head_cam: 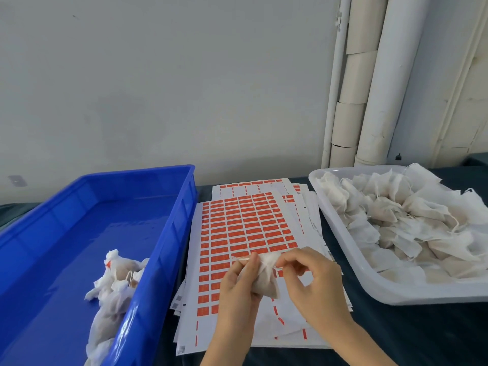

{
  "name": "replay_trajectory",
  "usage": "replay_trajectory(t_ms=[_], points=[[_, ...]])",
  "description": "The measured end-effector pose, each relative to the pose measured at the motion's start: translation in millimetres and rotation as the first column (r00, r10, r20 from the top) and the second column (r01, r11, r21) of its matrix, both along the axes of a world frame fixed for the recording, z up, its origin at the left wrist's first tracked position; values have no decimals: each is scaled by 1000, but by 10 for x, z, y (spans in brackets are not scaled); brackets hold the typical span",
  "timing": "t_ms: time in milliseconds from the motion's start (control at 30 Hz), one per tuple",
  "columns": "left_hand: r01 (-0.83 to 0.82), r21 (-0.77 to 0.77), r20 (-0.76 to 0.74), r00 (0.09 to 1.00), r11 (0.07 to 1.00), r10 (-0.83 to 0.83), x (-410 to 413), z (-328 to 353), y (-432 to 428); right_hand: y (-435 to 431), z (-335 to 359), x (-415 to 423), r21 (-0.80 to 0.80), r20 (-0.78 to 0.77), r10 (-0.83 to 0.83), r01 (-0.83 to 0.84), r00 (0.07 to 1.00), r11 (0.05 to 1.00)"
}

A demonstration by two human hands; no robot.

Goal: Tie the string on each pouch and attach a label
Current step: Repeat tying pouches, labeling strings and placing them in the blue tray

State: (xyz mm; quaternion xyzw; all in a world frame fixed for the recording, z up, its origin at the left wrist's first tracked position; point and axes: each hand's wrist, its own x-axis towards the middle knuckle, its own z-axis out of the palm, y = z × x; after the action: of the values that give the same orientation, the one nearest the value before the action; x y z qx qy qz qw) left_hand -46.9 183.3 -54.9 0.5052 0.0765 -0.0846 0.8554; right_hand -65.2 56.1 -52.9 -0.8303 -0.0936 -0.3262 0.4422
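Head view | left hand [237, 283] grips pouch [265, 278], right hand [311, 281] pinches its string [241, 258] (tying step) | next: orange label [237, 241], worktop centre

This is a small hand-packing workshop, no question. A dark-covered bench [396, 336] carries a blue plastic crate [169, 233] on the left with a few tied pouches [116, 281] in its near corner, and a white tray [369, 282] on the right heaped with white cloth pouches [396, 220]. Between them lies a loose stack of label sheets [237, 228], rows of orange stickers, some rows already peeled. Behind stands a bare grey wall [158, 88], with exposed white pipes [383, 88] running up the corner, plain utility space.
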Motion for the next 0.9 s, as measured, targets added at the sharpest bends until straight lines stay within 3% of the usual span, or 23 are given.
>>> replay_trajectory(t_ms=[233, 433, 700, 900], points=[[47, 42, 117, 992, 998, -52, -20, 33, 9, -25, -1, -25, -168, 2, -8, 8, 1000, 986], [84, 123, 174, 979, 989, -105, -32, 88, 55, -3, -36, -26, -83, 72, 53, -47, 996, 995], [11, 177, 184, 982, 984, -44, -73, 141, 43, 48, -172, -30, -64, 274, 1, 17, 962, 998], [-77, 234, 247, 969, 969, 18, -85, 142, 8, 42, -176, -27, -47, 326, -21, 38, 945, 998]])
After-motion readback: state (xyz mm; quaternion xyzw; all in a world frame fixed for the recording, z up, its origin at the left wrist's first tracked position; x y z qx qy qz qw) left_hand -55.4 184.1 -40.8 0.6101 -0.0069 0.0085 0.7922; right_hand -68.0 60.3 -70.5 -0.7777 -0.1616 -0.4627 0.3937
